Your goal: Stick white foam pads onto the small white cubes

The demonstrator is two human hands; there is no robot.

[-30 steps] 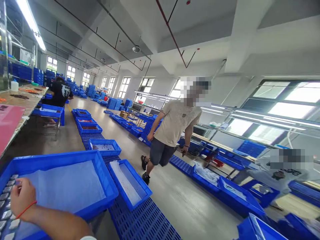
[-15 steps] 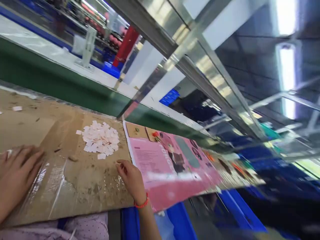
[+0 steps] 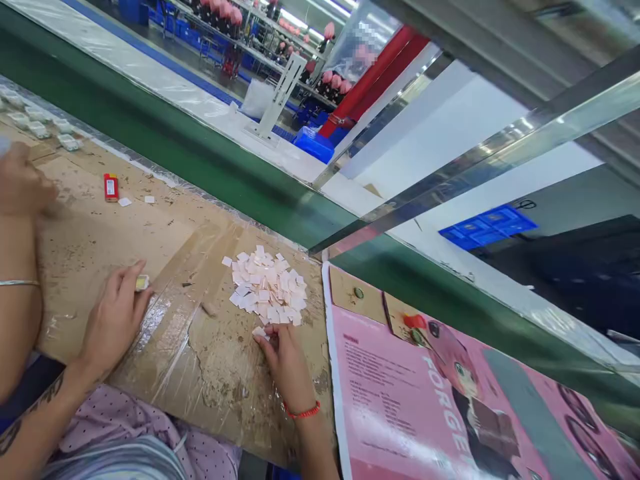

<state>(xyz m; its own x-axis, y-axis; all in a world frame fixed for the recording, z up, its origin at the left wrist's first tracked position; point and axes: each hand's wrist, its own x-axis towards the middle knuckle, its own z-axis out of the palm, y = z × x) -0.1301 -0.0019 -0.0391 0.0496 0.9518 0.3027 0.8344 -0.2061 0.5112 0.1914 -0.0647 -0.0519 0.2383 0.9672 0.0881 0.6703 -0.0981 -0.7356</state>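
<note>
A loose pile of small pale-pink paper squares (image 3: 267,287) sits on a brown cardboard bench top (image 3: 225,380) patched with clear shiny tape, between the person's two hands and nearer the right one. The right hand (image 3: 286,363), with a red string bracelet (image 3: 301,412) at its wrist, lies at the pile's lower edge, its fingers (image 3: 265,340) curved over a single loose square (image 3: 259,331); whether they are gripping it cannot be told. The left hand (image 3: 115,320), its wrist tattooed, is raised off the cardboard, with thumb and fingers closed on a tiny white-and-yellow piece (image 3: 142,283). Farther along the bench, a blurred hand (image 3: 20,187) with a thin metal bangle (image 3: 17,283) on the forearm belongs to someone else and hangs near a small red box (image 3: 111,187). Beyond it, a row of small white plastic pieces (image 3: 37,125) lines the far edge. A pink printed poster with large white lettering (image 3: 425,393) lies flat just right of the cardboard, and a dark green bench edge (image 3: 200,177) runs along the far side
</note>
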